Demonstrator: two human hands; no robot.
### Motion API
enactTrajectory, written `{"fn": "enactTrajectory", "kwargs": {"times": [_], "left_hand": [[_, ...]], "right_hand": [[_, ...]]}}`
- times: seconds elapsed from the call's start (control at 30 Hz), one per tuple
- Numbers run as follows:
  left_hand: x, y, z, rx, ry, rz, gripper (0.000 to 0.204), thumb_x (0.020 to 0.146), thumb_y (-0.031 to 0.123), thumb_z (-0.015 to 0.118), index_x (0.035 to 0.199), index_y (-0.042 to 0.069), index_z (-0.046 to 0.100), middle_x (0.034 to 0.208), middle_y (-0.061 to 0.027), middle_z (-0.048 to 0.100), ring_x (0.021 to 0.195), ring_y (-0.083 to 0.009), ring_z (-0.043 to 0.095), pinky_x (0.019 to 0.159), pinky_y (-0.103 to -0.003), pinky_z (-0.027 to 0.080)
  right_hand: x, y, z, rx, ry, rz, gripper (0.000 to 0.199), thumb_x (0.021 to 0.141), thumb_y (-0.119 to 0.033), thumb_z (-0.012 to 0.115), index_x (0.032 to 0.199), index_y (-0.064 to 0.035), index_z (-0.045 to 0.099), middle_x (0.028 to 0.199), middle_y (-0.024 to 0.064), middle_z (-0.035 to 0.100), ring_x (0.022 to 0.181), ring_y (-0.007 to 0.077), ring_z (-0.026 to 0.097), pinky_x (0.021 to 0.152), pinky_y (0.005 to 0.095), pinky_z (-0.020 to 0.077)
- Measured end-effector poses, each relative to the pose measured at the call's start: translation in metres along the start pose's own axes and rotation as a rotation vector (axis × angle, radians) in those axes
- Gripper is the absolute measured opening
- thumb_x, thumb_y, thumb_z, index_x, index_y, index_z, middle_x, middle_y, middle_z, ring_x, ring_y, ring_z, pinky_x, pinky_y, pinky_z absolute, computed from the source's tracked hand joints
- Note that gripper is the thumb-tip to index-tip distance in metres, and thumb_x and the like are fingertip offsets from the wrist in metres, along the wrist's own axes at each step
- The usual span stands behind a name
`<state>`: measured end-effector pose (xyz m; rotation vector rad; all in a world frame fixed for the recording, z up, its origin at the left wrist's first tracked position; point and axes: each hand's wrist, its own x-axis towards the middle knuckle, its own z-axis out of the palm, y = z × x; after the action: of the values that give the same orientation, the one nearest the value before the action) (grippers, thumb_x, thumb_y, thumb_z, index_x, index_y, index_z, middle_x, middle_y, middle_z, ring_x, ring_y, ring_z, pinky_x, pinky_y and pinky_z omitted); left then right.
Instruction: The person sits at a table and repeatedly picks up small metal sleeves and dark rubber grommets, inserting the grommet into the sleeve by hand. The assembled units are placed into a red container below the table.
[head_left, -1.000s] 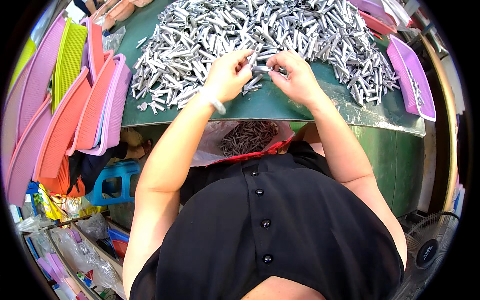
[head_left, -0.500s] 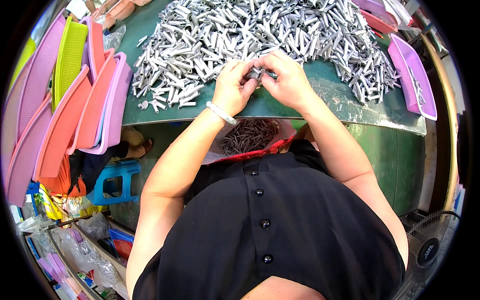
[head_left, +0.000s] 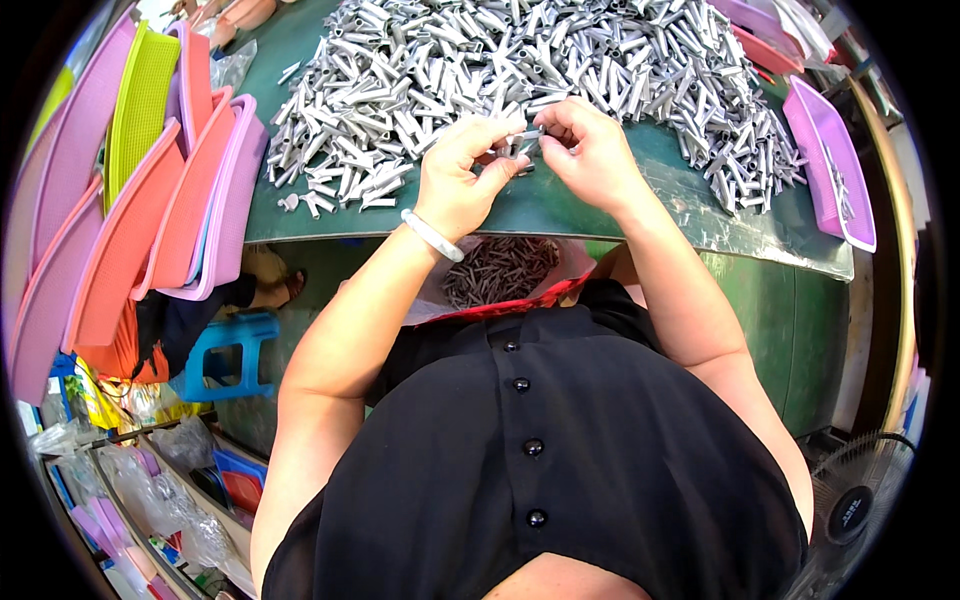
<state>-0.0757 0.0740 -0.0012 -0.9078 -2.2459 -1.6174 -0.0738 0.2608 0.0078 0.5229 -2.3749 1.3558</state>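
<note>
Above the near edge of the green table, my left hand [head_left: 462, 178] is closed, with a few short silver-grey metal tubes [head_left: 514, 150] between thumb and fingers. A white bangle circles that wrist. Close on its right, my right hand [head_left: 592, 158] pinches the end of one short silver metal tube [head_left: 532, 134], which points toward the left fingers. Whether that tube touches the ones in my left hand I cannot tell. Just beyond both hands spreads a large pile of similar tubes [head_left: 480, 70].
A red-rimmed bag [head_left: 553, 297] of thin dark pieces stands below the table [head_left: 640, 215]. A purple basket [head_left: 815, 140] with a few tubes sits right. Stacked plastic baskets [head_left: 150, 200] and a blue stool [head_left: 232, 358] are at left. A fan [head_left: 850, 510] stands lower right.
My hands have drawn slightly apart; the right has shifted a little right. A tube now shows between them, where the fingers met before.
</note>
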Motion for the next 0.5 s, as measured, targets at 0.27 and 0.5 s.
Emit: {"fn": "enactTrajectory", "kwargs": {"times": [0.27,0.5], "left_hand": [[-0.014,0.017,-0.008,0.185,0.112,0.187,0.041,0.066,0.005,0.080,0.105,0.008,0.068,0.099,-0.0076,0.059,0.091,-0.0200,0.056,0.081,-0.030,0.045],[-0.049,0.038,-0.018,0.645,-0.339,0.093,0.027,0.064,0.016,0.075,0.087,0.009,0.064,0.082,-0.0065,0.057,0.081,-0.0279,0.057,0.071,-0.038,0.045]], "right_hand": [[-0.001,-0.003,-0.002,-0.018,-0.003,-0.046,0.018,0.077,0.002,0.062,0.095,0.0001,0.061,0.081,0.0054,0.057,0.069,0.0131,0.057,0.063,0.0251,0.0478],[-0.002,0.000,-0.001,-0.031,-0.048,-0.136,0.022,0.076,0.005,0.062,0.098,-0.0002,0.062,0.084,0.0062,0.057,0.072,0.0147,0.058,0.065,0.0256,0.0487]]}}
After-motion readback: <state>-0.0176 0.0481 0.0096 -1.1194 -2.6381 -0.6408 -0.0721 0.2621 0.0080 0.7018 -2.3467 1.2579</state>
